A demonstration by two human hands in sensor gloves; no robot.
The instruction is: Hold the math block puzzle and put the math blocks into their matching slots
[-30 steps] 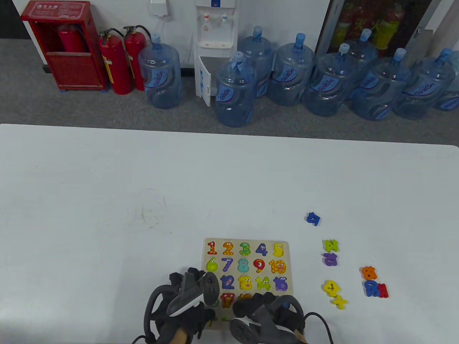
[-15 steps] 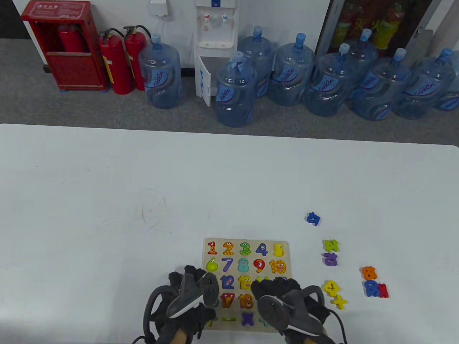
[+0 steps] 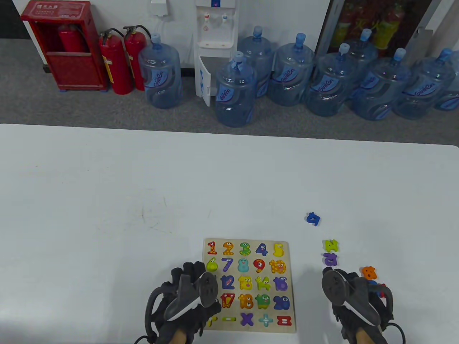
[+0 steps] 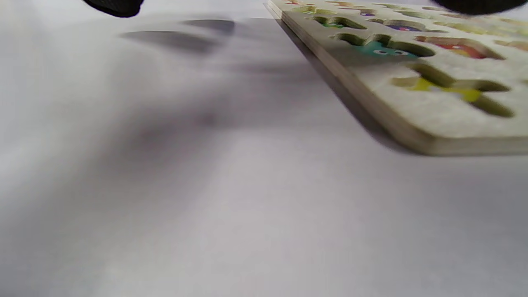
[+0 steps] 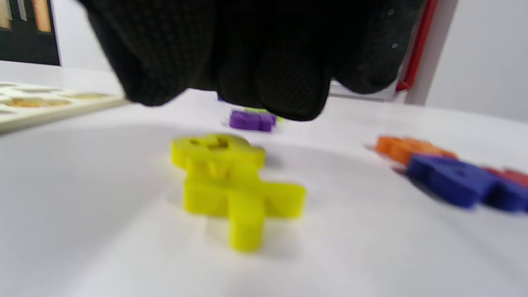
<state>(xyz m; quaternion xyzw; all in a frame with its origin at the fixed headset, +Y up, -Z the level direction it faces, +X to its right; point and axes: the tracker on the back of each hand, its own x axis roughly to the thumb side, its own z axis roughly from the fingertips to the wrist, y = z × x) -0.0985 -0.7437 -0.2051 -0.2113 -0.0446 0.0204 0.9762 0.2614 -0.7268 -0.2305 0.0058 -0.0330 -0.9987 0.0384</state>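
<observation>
The wooden puzzle board [image 3: 291, 286] lies near the table's front edge, with coloured number and sign blocks in its slots. My left hand [image 3: 188, 274] rests on the board's left edge with fingers spread; the left wrist view shows the board's corner [image 4: 412, 123] and one fingertip [image 4: 115, 4] over the table. My right hand [image 3: 353, 297] is to the right of the board, over the loose blocks, and holds nothing. In the right wrist view its fingers [image 5: 268, 62] hang just above two yellow blocks [image 5: 231, 185], a plus sign and a round number, which it hides in the table view.
Loose blocks lie to the right of the board: blue [image 3: 313, 218], green [image 3: 330, 245], purple [image 3: 330, 258] and orange [image 3: 369, 273]. The right wrist view also shows purple [image 5: 251, 120], orange [image 5: 404, 148], blue [image 5: 449, 179] and red [image 5: 511, 175] blocks.
My right hand has left the board's bottom rows and moved right, over the yellow loose blocks. The board's lower rows now show. My left hand has stayed put.
</observation>
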